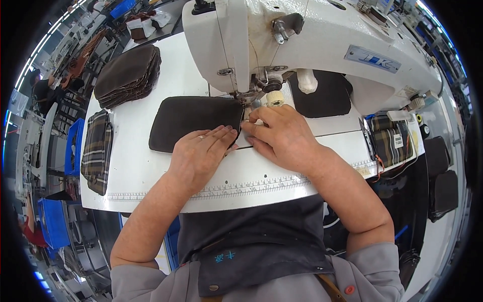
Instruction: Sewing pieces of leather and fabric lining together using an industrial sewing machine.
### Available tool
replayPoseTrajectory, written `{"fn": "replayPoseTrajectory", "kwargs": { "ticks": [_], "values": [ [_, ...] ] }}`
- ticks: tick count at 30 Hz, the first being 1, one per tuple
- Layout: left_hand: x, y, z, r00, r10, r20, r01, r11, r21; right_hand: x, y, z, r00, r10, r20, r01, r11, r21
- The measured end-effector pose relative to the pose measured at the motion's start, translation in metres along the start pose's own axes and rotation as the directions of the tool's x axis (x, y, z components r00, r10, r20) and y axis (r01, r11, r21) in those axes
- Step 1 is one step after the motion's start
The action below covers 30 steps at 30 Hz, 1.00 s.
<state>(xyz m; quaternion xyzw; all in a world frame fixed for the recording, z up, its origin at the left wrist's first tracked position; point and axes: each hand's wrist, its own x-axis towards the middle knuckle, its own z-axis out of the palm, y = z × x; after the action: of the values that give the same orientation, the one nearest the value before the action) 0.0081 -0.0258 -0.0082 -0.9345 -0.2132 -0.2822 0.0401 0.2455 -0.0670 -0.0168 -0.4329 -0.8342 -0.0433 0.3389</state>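
While the left hand (198, 151) lies flat, the right hand (288, 133) bends in beside the needle

As the head view looks down, with twelve at its top, a dark brown, round-cornered, leather-like panel (188, 118) lies near centre toward ten o'clock, its right edge close to the needle area of a white metal sewing machine (322, 43). The left hand rests palm down on its lower right part, fingers straight and close together. The right hand is half open, fingers bent, tips by that edge; whether it pinches anything I cannot tell.

Farther out at ten o'clock sits a stack of similar dark brown panels (126, 75), and at nine a folded bundle of plaid fabric (97, 153). Toward two o'clock, another dark flat panel (322, 103) lies beneath the machine's arm; at three, a second plaid bundle (387, 138). A printed ruler strip (261, 186) crosses the white tabletop (133, 166) at six.
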Motion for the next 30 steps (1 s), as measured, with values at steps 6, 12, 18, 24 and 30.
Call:
{"fn": "replayPoseTrajectory", "kwargs": {
  "ticks": [6,12,18,24,30],
  "values": [
    [0.006,-0.002,-0.009,0.988,0.153,0.033,-0.155,0.984,0.084,0.000,-0.005,-0.002,0.997,0.003,0.083,-0.006,0.999,0.036],
    [0.029,-0.023,-0.017,0.988,-0.002,0.156,0.042,0.966,-0.256,0.000,-0.010,-0.007,0.991,-0.040,0.130,0.031,0.997,0.069],
    [0.016,-0.018,0.000,0.939,-0.058,0.340,0.161,0.945,-0.283,-0.001,-0.008,-0.008,0.992,-0.045,0.116,0.040,0.998,0.047],
    [0.015,-0.011,0.002,0.937,-0.124,0.325,0.217,0.939,-0.268,-0.004,-0.007,-0.010,0.992,-0.047,0.118,0.037,0.996,0.086],
    [0.015,-0.014,0.005,0.946,-0.120,0.302,0.193,0.955,-0.224,-0.003,-0.007,-0.011,0.990,-0.061,0.127,0.057,0.998,0.032]
  ]
}}
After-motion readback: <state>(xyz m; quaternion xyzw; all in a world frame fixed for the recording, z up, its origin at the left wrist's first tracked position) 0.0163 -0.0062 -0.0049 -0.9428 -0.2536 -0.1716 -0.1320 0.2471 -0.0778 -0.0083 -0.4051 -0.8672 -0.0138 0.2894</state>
